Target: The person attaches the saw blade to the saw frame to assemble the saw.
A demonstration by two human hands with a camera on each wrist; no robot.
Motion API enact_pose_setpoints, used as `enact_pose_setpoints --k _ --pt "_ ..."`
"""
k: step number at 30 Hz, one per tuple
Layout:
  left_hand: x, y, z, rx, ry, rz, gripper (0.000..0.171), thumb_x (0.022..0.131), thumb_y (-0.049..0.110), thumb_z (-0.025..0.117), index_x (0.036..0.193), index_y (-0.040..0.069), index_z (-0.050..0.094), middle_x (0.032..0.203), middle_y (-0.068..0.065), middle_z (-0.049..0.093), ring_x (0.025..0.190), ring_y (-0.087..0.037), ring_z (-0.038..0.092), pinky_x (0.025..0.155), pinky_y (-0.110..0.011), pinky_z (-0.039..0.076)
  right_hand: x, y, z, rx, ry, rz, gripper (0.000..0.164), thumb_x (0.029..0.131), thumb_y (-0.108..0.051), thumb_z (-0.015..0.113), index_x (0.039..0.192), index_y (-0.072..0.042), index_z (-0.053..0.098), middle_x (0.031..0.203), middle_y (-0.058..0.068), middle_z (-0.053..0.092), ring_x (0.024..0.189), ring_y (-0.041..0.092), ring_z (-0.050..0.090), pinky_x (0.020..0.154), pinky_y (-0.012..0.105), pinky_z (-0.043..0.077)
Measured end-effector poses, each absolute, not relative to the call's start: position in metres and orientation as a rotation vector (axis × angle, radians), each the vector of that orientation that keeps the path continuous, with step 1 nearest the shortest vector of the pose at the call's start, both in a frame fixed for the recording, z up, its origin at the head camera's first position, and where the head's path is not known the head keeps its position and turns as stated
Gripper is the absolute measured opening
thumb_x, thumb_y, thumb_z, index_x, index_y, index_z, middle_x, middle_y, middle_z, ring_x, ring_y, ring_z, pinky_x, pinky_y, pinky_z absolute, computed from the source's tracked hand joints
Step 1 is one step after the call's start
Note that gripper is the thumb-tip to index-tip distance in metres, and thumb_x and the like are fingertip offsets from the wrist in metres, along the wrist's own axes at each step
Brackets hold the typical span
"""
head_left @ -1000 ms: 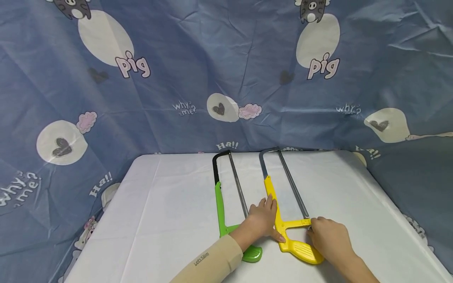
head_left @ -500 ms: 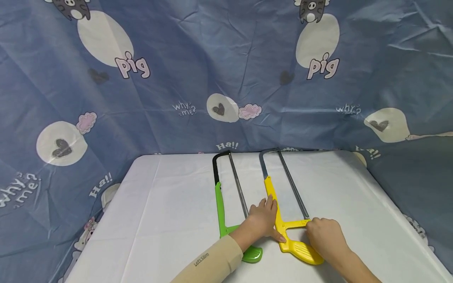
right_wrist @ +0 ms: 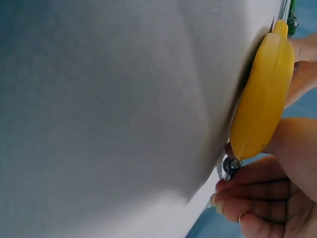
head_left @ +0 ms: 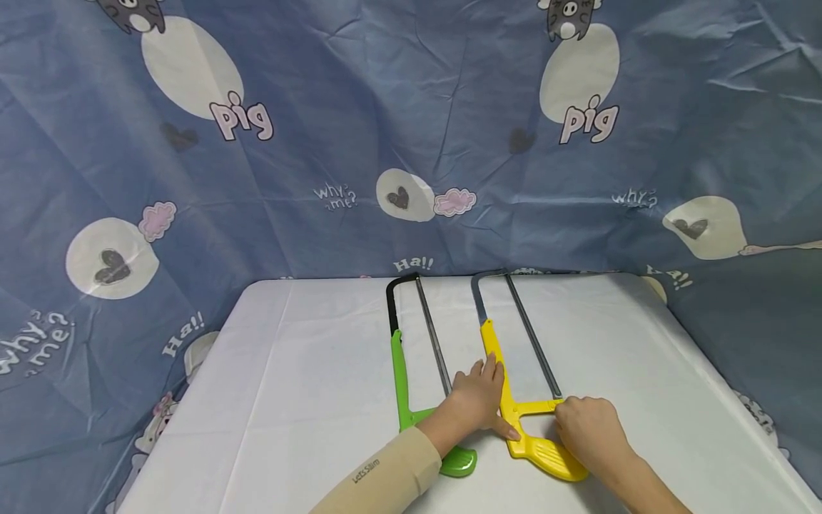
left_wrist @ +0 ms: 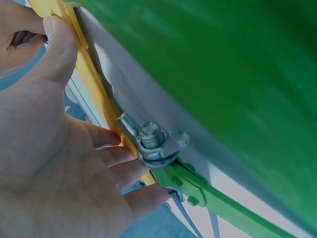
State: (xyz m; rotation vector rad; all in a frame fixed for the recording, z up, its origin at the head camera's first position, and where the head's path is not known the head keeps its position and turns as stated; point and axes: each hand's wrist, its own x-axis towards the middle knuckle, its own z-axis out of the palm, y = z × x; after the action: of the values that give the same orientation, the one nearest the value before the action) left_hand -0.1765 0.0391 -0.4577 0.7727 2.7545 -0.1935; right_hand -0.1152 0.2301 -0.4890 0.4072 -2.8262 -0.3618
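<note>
A yellow-handled hacksaw lies on the white table, blade to the right and handle towards me. My left hand presses on its frame, with fairly straight fingers along the yellow bar and the thumb by the handle. At the near end of the blade my right hand pinches a small metal wing nut, hidden in the head view. A green hacksaw lies on the left, partly beneath my left forearm. Its own wing nut shows close up in the left wrist view.
White cloth covers the table. Behind it hangs a blue patterned curtain, which the far ends of both saws nearly reach. The green handle sits just left of the yellow one.
My right hand has turned slightly at the blade's near end, its fingers now covering a bit of metal visible one second ago. My left hand and both saws have stayed put.
</note>
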Motion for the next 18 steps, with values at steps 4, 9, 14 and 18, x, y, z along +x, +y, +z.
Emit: enact_pose_setpoints --k 4,9,14,18 --pt "-0.1763 0.0391 -0.4573 0.771 2.754 -0.201 0.122 0.065 0.084 0.066 0.158 0.018 0.025 0.167 -0.001 0.021 0.149 -0.018 0.033 0.107 -0.038 0.046 -0.1166 0.2307 -0.4881 0.363 -2.902 -0.269 0.022 0.075 -0.015 0.076 0.06 -0.008 0.063 0.051 -0.003 0.044 0.046 0.012 0.035 0.041 0.029 0.035" --pt "-0.177 0.0395 -0.459 0.776 2.75 -0.186 0.122 0.065 0.083 0.067 0.158 0.017 0.025 0.167 -0.002 0.021 0.149 -0.018 0.033 0.108 -0.038 0.046 -0.1171 0.232 -0.4869 0.321 -2.979 -0.156 0.023 0.077 -0.016 0.074 0.059 -0.009 0.061 0.051 -0.003 0.043 0.047 0.012 0.035 0.043 0.027 0.031" --pt "-0.176 0.0393 -0.4583 0.779 2.75 -0.195 0.122 0.065 0.083 0.067 0.158 0.016 0.025 0.167 -0.002 0.021 0.149 -0.019 0.033 0.107 -0.038 0.047 -0.1169 0.2352 -0.4859 0.279 -3.036 -0.007 0.034 0.077 -0.016 0.072 0.051 -0.016 0.05 0.05 -0.005 0.04 0.047 0.012 0.034 0.044 0.027 0.027" --pt "-0.1755 0.0389 -0.4571 0.773 2.753 -0.195 0.122 0.065 0.083 0.067 0.158 0.016 0.025 0.167 -0.002 0.021 0.149 -0.019 0.033 0.107 -0.038 0.047 -0.1184 0.2375 -0.4858 0.194 -3.077 0.14 0.039 0.077 -0.016 0.068 0.048 -0.019 0.042 0.048 -0.006 0.035 0.045 0.01 0.031 0.043 0.025 0.025"
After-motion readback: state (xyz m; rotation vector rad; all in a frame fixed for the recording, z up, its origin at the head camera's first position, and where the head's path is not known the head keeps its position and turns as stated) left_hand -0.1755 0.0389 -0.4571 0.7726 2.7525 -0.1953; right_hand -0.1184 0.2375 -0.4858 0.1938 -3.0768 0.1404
